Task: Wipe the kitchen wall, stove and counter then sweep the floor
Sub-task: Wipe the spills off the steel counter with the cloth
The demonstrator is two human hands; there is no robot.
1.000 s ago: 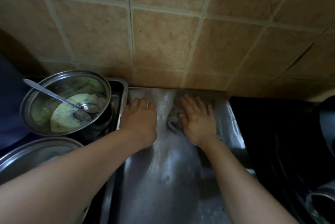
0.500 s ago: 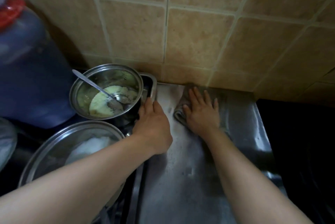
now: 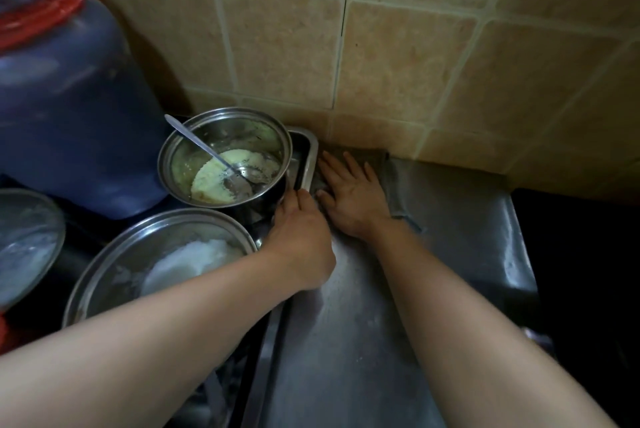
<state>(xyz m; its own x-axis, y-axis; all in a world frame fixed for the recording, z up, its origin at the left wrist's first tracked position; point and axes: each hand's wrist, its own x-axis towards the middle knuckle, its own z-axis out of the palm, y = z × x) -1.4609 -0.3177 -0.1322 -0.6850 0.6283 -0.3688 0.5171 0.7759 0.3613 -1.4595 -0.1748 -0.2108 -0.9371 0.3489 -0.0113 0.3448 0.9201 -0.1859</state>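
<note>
A grey cloth (image 3: 379, 164) lies flat on the wet steel counter (image 3: 450, 240), pushed into the corner under the tan tiled wall (image 3: 398, 63). My right hand (image 3: 353, 193) presses on the cloth with straight, spread fingers. My left hand (image 3: 299, 237) rests just left of it, its fingertips on the raised rim of the steel sink (image 3: 308, 153); how those fingers curl is hidden by the back of the hand.
In the sink stand a steel pot (image 3: 225, 157) with yellowish residue and a spoon (image 3: 207, 153), and a larger steel bowl (image 3: 156, 254) with white contents. A big blue water jug (image 3: 69, 108) with a red collar stands behind. A black stove (image 3: 588, 271) borders the counter's right.
My right hand has slid the cloth left along the back of the counter to the sink rim. My left hand moved left onto the rim. The view swung left, revealing the jug.
</note>
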